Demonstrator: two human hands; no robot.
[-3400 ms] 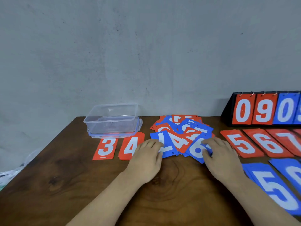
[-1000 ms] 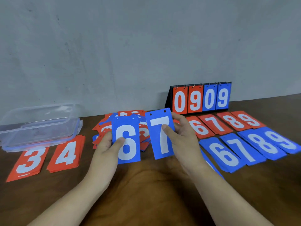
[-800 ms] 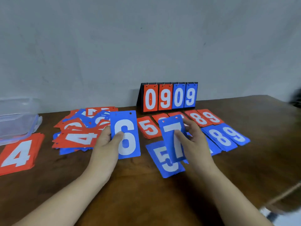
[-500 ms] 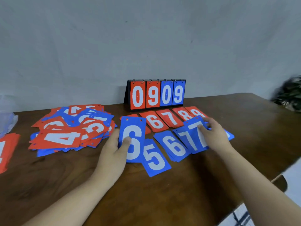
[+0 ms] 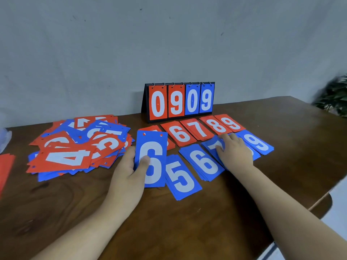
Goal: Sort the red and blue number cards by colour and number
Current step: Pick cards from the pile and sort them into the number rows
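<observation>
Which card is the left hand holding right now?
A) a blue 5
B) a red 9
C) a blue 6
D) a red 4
C: the left hand grips the blue 6 card with its thumb pressed on the face, and the card overlaps the near corner of the blue 5 pile lying on the table.

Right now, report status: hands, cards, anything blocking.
Left hand grips blue 6 card, held up. Right hand rests on blue 7 pile. Blue 6 pile uncovered beside it; mixed heap unsorted at left.
</observation>
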